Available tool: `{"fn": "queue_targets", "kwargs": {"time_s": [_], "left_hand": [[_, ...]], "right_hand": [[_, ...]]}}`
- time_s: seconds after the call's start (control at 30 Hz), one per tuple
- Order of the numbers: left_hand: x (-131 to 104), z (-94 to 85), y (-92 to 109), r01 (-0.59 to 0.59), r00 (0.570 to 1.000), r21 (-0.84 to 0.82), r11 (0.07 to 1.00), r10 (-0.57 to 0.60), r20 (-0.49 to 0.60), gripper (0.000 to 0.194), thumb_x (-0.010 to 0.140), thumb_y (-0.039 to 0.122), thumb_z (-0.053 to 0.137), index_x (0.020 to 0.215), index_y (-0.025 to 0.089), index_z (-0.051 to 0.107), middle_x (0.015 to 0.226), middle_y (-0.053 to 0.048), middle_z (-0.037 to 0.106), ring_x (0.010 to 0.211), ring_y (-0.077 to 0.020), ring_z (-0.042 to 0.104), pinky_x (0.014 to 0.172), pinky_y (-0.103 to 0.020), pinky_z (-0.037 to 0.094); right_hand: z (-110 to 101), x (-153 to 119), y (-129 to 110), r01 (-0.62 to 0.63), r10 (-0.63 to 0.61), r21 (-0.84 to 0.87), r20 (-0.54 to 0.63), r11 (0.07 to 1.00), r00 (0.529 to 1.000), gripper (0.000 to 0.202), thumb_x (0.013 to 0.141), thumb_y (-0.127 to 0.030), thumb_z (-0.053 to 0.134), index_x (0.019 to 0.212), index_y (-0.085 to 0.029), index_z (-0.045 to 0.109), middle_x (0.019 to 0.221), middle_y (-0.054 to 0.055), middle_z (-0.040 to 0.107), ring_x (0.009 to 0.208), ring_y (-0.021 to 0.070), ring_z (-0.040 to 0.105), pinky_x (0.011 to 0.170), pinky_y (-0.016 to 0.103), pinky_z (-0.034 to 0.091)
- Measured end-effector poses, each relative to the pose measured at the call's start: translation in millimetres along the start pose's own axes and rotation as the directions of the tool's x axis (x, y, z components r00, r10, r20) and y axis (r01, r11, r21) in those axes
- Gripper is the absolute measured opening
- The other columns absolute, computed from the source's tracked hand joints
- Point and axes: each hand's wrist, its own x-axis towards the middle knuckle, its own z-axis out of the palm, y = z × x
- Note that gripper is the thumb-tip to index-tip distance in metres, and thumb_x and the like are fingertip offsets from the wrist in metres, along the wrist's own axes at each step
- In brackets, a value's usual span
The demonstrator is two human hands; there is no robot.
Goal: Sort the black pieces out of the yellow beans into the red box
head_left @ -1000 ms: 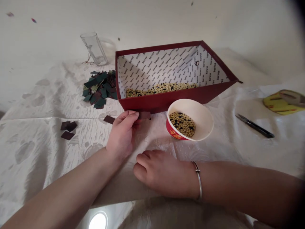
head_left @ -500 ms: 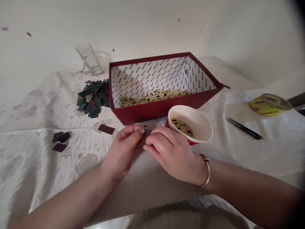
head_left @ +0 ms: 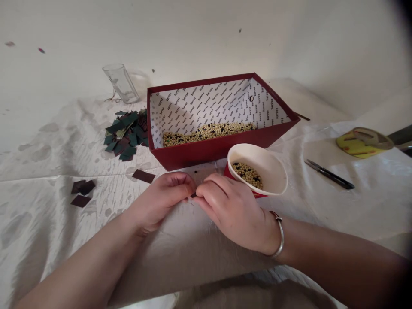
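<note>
Head view. Left hand (head_left: 161, 199) and right hand (head_left: 230, 206) meet fingertip to fingertip on the cloth (head_left: 48, 223), just in front of the box (head_left: 209, 148). Between the two sets of fingertips sits a small dark scrap (head_left: 193, 195); both hands pinch it, thumbs and forefingers closed on its edges. Most of the scrap is hidden by the fingers, so its shape cannot be told. Right wrist carries a bangle (head_left: 279, 234).

Just beyond the right hand's knuckles, touching or nearly so: a cup (head_left: 257, 169), tilted toward the camera, with pale and black beads in its bottom. Beyond both hands: the box, red outside, printed white lining inside, with a band of the same beads (head_left: 209, 131) along its near inner wall.

Left of the left hand, near: one dark square (head_left: 143, 175) lying flat. Further left: three more dark squares (head_left: 82, 192) bunched together. Beyond the left hand, beside the box's left wall: a pile of green and dark squares (head_left: 127, 134). Behind the pile: a glass (head_left: 120, 83), leaning.

Well to the right of the right hand: a black knife (head_left: 330, 174) flat on the cloth, and past it a yellow tape roll (head_left: 363, 142).
</note>
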Motion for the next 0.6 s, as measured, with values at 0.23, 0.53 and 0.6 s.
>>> {"fn": "queue_targets", "kwargs": {"time_s": [0.23, 0.53, 0.6], "left_hand": [[-0.2, -10.3, 1.3, 0.031, 0.997, 0.132, 0.991, -0.039, 0.060, 0.009, 0.069, 0.023, 0.064, 0.062, 0.019, 0.067, 0.063, -0.002, 0.058, 0.062, -0.0155, 0.048, 0.059, -0.027, 0.038], [0.2, -10.5, 4.3, 0.069, 0.994, 0.095, 0.993, -0.077, 0.079, 0.009, 0.069, 0.022, 0.064, 0.061, 0.018, 0.063, 0.063, 0.000, 0.056, 0.062, -0.0139, 0.045, 0.058, -0.026, 0.038], [0.4, -11.0, 7.6, 0.083, 0.994, 0.084, 0.993, -0.089, 0.062, 0.009, 0.068, 0.022, 0.065, 0.061, 0.017, 0.061, 0.062, 0.001, 0.055, 0.061, -0.0127, 0.044, 0.057, -0.025, 0.037]], "right_hand": [[2.3, -1.7, -0.4, 0.107, -0.106, -0.097, 0.021, 0.990, 0.994, 0.012, 0.097, -0.023, 0.049, 0.089, -0.018, 0.057, 0.084, 0.001, 0.056, 0.083, 0.0188, 0.054, 0.064, 0.036, 0.036], [-1.1, -1.2, -1.1, 0.110, -0.105, -0.084, 0.055, 0.990, 0.993, 0.009, 0.096, -0.023, 0.054, 0.094, -0.017, 0.059, 0.087, 0.001, 0.059, 0.078, 0.0176, 0.056, 0.061, 0.035, 0.036], [0.3, -1.5, 0.0, 0.162, -0.158, -0.094, 0.052, 0.982, 0.986, 0.007, 0.094, -0.022, 0.055, 0.094, -0.016, 0.060, 0.086, 0.002, 0.059, 0.079, 0.0181, 0.056, 0.059, 0.035, 0.036]]}}
